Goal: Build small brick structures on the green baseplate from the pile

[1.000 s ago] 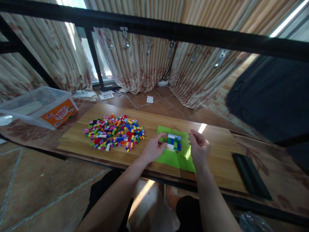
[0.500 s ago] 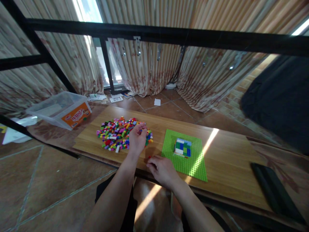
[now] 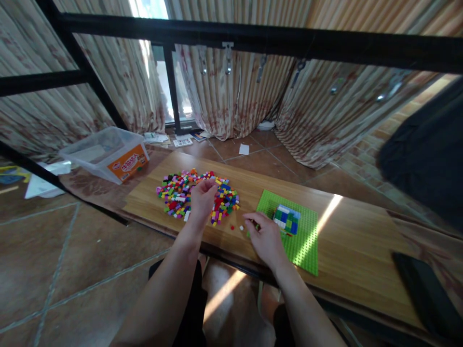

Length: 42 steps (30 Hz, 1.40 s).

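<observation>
A heap of small coloured bricks (image 3: 177, 195) lies on a wooden board (image 3: 347, 250). My left hand (image 3: 202, 198) is over the heap's right side, fingers curled together in a pinch; what they hold is hidden. To the right lies a green baseplate (image 3: 304, 241) with a small block of blue, green and white bricks (image 3: 286, 219) built on it. My right hand (image 3: 265, 238) rests at the baseplate's left edge, fingers bent with the tips together near two loose bricks (image 3: 237, 227). I cannot see whether it holds anything.
A clear plastic tub (image 3: 108, 154) with an orange label stands at the far left. A dark flat object (image 3: 423, 294) lies at the board's right end. A black metal frame (image 3: 253, 41) crosses above, with curtains behind. Papers lie on the tiled floor.
My left hand left the baseplate and went to the brick heap. My right hand dropped from above the baseplate to the board's front, then slid right to the plate's left edge. The view shifted.
</observation>
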Motion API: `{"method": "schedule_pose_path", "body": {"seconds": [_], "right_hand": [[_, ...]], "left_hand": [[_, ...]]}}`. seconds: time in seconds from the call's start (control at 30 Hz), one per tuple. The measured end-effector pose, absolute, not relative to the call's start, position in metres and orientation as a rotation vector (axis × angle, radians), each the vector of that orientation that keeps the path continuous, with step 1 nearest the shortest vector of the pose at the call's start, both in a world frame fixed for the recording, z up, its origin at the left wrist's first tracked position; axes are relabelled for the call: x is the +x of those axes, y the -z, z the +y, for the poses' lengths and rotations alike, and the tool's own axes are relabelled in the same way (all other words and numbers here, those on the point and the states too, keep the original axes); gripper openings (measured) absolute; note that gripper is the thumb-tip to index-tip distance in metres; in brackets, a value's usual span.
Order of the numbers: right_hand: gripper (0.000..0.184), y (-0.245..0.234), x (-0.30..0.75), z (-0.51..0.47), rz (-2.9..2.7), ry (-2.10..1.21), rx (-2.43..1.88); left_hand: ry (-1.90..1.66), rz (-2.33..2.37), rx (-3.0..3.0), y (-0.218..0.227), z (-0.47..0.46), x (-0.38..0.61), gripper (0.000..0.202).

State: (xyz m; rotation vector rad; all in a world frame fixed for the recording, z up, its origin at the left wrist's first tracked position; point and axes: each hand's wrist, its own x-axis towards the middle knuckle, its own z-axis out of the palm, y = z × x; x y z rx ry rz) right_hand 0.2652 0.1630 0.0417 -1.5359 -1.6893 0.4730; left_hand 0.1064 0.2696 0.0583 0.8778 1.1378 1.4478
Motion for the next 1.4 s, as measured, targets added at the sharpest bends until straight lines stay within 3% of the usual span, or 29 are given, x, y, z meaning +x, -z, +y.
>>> {"method": "schedule_pose_path", "body": {"seconds": [0.23, 0.47, 0.77, 1.07, 1.4], "right_hand": [[0.016, -0.038, 0.249, 0.162, -2.05, -0.422, -1.574], [0.023, -0.035, 0.266, 0.164, -1.98, -0.441, -1.587], [0.01, -0.033, 0.269, 0.167, -2.034, -0.383, -1.655], [0.013, -0.027, 0.244, 0.177, -1.964, -0.313, -1.647], [0.029, -0.022, 0.233, 0.208, -1.758, -0.184, -1.715]], "left_hand": [[-1.394, 1.142, 0.902, -0.056, 0.266, 0.118, 0.023], [-1.331, 1.162, 0.961, -0.055, 0.263, 0.122, 0.021], [-1.438, 1.149, 0.883, -0.057, 0.265, 0.117, 0.024], [-1.497, 1.112, 0.784, -0.06, 0.265, 0.107, 0.024], [-1.467, 1.128, 0.784, -0.059, 0.264, 0.11, 0.026]]}}
